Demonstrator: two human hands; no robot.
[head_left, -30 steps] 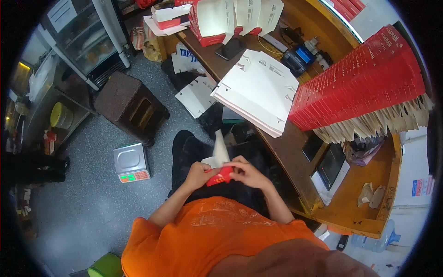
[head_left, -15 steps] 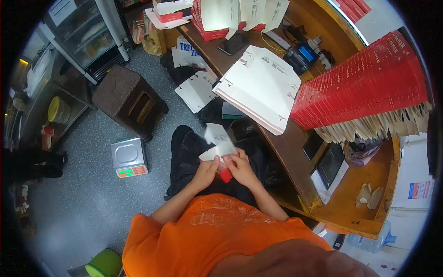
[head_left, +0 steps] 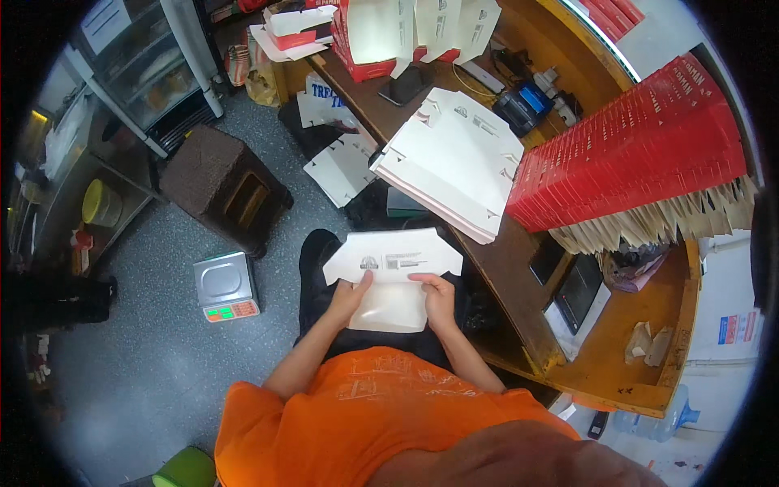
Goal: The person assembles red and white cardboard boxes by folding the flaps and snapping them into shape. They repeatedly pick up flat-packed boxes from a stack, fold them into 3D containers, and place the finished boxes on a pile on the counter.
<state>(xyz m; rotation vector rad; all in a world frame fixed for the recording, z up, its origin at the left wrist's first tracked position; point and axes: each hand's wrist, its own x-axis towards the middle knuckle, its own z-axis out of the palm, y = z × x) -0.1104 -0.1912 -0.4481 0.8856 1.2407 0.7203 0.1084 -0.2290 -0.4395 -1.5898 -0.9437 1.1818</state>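
Over my lap I hold a partly folded white cardboard food box [head_left: 414, 252], its wide printed flap turned away from me and a curved, shiny panel facing me. My left hand [head_left: 349, 300] grips the box's left side, thumb lying on the panel. On the right side my right hand [head_left: 439, 300] is closed around the edge, fingers pointing inward at the fold. A stack of flat white box blanks [head_left: 454, 154] lies on the brown desk [head_left: 495, 280], ahead and to the right of my hands.
A tall row of nested red boxes [head_left: 633, 154] stands on the desk's right. Folded boxes [head_left: 377, 36], a phone [head_left: 406, 85] and a blue-screened device [head_left: 523, 105] sit at the back. On the floor are a scale [head_left: 225, 284], a brown stool [head_left: 223, 187] and a green bin [head_left: 187, 469].
The cardboard piece, earlier tilted and blurred with red showing, now lies spread with its white printed side up. My hands have moved apart to its two sides.
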